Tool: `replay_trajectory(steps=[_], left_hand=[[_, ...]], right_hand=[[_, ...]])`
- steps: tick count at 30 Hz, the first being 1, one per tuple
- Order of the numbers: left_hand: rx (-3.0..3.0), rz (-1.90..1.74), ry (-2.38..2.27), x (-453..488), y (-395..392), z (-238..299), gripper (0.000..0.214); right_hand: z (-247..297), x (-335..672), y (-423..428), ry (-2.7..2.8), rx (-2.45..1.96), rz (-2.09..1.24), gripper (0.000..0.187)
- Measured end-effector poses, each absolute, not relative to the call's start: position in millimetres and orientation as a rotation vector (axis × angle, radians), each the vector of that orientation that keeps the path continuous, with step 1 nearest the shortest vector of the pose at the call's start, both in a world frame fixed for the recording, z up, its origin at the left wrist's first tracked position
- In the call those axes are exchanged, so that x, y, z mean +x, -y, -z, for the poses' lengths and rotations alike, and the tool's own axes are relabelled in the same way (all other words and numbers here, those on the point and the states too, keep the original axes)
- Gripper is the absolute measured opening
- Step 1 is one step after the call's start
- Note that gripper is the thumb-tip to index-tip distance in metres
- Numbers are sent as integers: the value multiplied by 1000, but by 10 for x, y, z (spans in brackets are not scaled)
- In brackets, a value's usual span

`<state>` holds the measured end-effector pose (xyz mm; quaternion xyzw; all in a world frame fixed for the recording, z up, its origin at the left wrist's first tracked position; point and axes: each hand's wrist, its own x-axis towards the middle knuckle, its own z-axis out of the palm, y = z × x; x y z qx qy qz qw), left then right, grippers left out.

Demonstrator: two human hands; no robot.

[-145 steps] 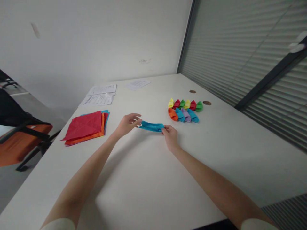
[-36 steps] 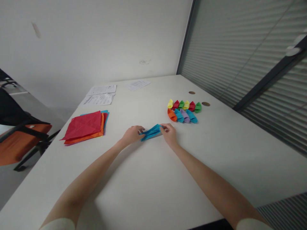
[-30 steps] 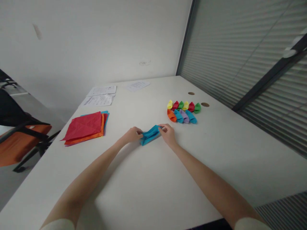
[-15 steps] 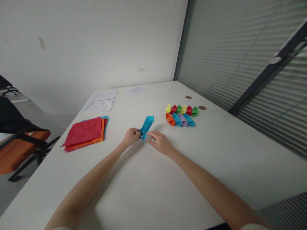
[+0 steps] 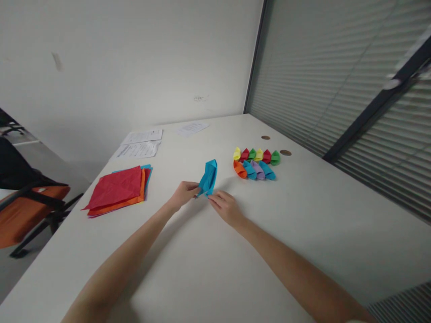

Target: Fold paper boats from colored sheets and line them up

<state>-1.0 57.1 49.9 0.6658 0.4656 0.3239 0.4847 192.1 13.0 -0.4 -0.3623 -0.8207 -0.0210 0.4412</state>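
A folded blue paper piece [image 5: 208, 176] stands on end above the white table [image 5: 208, 260], its far tip pointing away from me. My left hand [image 5: 182, 194] pinches its near end from the left. My right hand [image 5: 225, 207] touches the same near end from the right, fingertips pressed together on the paper. Beyond it, several finished folded paper shapes [image 5: 256, 162] in yellow, red, green, orange, blue and purple lie in two rows.
A stack of flat coloured paper sheets [image 5: 118, 190], red on top, lies at the left. Printed white papers [image 5: 139, 143] sit near the far edge by the wall. Two round cable holes [image 5: 285, 152] are close to the window blinds. An orange chair [image 5: 23, 211] stands off the table's left.
The blue paper piece was stretched flat between both hands; now it is turned upright, held at its near end. My right hand has moved from its far tip to that near end.
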Motion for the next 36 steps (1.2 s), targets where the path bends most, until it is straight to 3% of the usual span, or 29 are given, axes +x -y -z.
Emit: replay_trajectory(steps=[22,36], left_hand=[[1422,-849,-1052,157,-436,-477,47],[1297,-858,-1047,240,-381,-390,50]], right_hand=[[59,1869,-113,1856,-1038,-172,16],[61,1870,-103,1836,-1053,-162,13]])
